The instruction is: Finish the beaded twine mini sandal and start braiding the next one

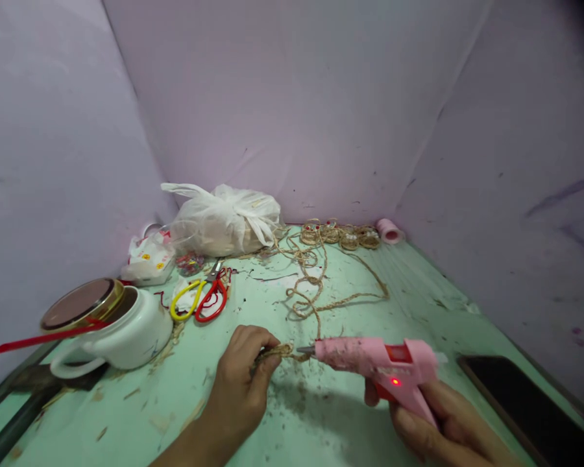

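Note:
My left hand (246,373) pinches a small piece of coiled jute rope (285,350) between thumb and fingers; much of the piece is hidden by the hand. Wrapped around the handle of a pink hot glue gun (370,357) is my right hand (433,415), with a red light glowing on the gun's side. The gun's metal nozzle points left and comes close to the rope piece; whether they touch I cannot tell. From near the nozzle, a loose length of jute rope (340,301) winds back across the green table.
Scissors (199,299) with yellow and red handles lie left of centre. A white mug (139,331) stands at the left, near a round lid (80,305). Behind are a plastic bag (224,220), small rope pieces (350,239) and a pink spool (389,231). A phone (525,402) lies right.

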`<control>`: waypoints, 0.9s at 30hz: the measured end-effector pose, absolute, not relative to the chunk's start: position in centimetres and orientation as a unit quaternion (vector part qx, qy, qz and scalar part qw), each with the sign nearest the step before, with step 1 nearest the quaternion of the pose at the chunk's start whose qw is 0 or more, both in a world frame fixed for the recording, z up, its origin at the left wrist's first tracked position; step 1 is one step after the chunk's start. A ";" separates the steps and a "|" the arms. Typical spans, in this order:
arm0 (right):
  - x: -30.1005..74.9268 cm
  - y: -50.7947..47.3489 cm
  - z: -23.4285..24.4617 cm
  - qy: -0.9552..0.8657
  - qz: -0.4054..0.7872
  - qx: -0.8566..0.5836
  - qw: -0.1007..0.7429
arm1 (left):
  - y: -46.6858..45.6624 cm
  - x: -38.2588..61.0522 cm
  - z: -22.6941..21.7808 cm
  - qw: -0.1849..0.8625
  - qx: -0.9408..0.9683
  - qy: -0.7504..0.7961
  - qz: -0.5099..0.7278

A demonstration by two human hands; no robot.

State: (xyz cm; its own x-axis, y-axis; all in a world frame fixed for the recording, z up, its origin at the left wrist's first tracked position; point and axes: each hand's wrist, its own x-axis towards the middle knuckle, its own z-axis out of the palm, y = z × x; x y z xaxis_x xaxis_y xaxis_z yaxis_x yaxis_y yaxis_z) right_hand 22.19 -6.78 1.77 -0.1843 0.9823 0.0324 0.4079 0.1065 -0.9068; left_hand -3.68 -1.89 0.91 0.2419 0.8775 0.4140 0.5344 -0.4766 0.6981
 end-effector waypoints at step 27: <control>20.1 -6.9 3.0 -0.570 0.444 -0.542 0.430 | -1.8 -3.7 0.6 0.232 0.748 0.476 0.400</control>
